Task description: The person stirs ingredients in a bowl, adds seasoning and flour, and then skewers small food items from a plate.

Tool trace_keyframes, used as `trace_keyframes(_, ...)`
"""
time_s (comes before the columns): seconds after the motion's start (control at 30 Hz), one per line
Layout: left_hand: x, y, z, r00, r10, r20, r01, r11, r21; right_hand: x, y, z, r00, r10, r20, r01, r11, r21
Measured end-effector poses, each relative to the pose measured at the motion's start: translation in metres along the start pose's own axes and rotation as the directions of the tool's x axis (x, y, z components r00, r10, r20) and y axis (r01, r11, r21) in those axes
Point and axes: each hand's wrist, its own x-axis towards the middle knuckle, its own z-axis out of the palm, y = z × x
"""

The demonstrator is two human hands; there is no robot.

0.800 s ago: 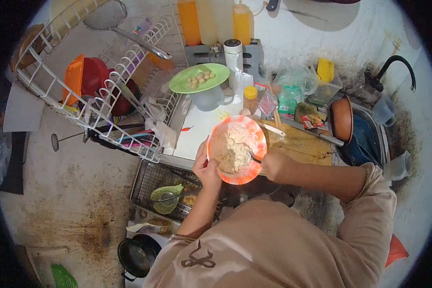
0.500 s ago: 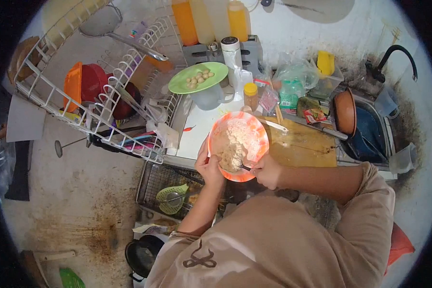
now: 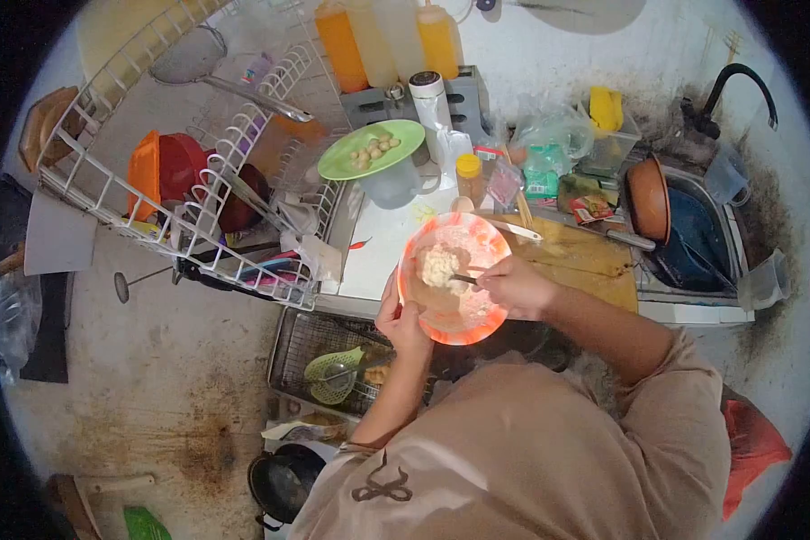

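Note:
An orange-and-white bowl (image 3: 471, 329) is held up in front of my body, tilted toward me. My left hand (image 3: 404, 322) grips its left rim, thumb on the inside edge. A pale, lumpy dough-like mix (image 3: 439, 266) lies in the middle of the bowl, with a thin smear around it. My right hand (image 3: 518, 286) is closed on a dark-handled utensil (image 3: 464, 279) over the bowl's right side. The utensil's far end is sunk in the mix, so its shape is hidden. Behind the bowl lies a wooden cutting board (image 3: 594, 270).
A green plate (image 3: 337, 160) of small pale balls rests on a grey jug (image 3: 391, 187). A white dish rack (image 3: 209, 211) stands at left. The sink (image 3: 738, 243) is at right, with a brown bowl (image 3: 646, 202). Below are a wire basket (image 3: 290, 360) and a black pan (image 3: 283, 477).
My right hand has moved up from the bowl's lower right edge, taking the utensil to the middle of the mix. The pale mix is now gathered in a lump farther up the bowl.

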Motion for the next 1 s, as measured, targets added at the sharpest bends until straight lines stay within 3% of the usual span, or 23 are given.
trace_keyframes(0.03,-0.002,0.001,-0.001,1.0,0.004,0.01,-0.005,1.0,0.028,0.003,0.01,-0.012,0.982,-0.188,0.023,0.185,0.928,-0.325)
trace_keyframes(0.07,-0.003,0.001,-0.002,1.0,0.01,0.016,-0.011,0.999,0.051,0.006,0.017,-0.021,0.931,-0.349,0.108,0.34,0.717,-0.608)
trace_keyframes(0.1,-0.004,0.001,-0.001,1.0,0.01,0.015,-0.011,0.999,0.042,-0.005,0.007,-0.021,0.908,-0.39,0.155,0.357,0.521,-0.776)
trace_keyframes(0.17,-0.005,0.002,-0.001,1.0,0.007,0.006,-0.007,1.0,0.025,-0.042,-0.029,-0.015,0.861,-0.422,0.285,0.331,0.039,-0.943)
trace_keyframes(0.27,-0.006,0.001,0.0,1.0,-0.002,-0.002,0.002,1.0,0.025,-0.065,-0.052,0.008,0.918,-0.327,0.224,0.173,-0.178,-0.969)
trace_keyframes(0.37,-0.008,0.001,0.0,0.995,-0.099,-0.017,0.098,0.993,-0.058,-0.057,-0.045,0.02,0.898,-0.431,0.088,0.073,-0.051,-0.996)
trace_keyframes(0.47,-0.014,-0.014,-0.001,0.993,-0.121,-0.004,0.12,0.988,-0.101,-0.024,-0.034,0.025,0.95,-0.311,-0.023,-0.023,0.004,-1.0)
trace_keyframes(0.57,-0.013,-0.018,-0.01,0.974,-0.226,-0.015,0.213,0.939,-0.271,-0.004,-0.012,0.022,0.923,-0.257,0.287,0.271,-0.096,-0.958)
trace_keyframes(0.6,-0.012,-0.016,-0.01,0.972,-0.233,-0.033,0.211,0.924,-0.318,-0.004,-0.014,0.023,0.914,-0.144,0.38,0.359,-0.151,-0.921)
trace_keyframes(0.7,-0.01,-0.016,-0.015,0.972,-0.223,-0.074,0.187,0.926,-0.328,-0.016,-0.01,0.017,0.836,-0.281,0.472,0.486,-0.023,-0.874)
trace_keyframes(0.8,-0.007,-0.012,-0.013,0.954,-0.289,-0.083,0.237,0.892,-0.384,-0.036,-0.041,0.01,0.91,0.008,0.415,0.41,-0.169,-0.896)
trace_keyframes(0.9,-0.006,-0.015,-0.012,0.954,-0.292,-0.068,0.251,0.903,-0.348,-0.043,-0.086,0.009,0.872,0.126,0.473,0.476,-0.448,-0.757)
trace_keyframes(1.0,-0.002,-0.009,-0.013,0.972,-0.229,-0.057,0.208,0.945,-0.253,-0.031,-0.088,0.0,0.813,0.002,0.582,0.461,-0.612,-0.642)
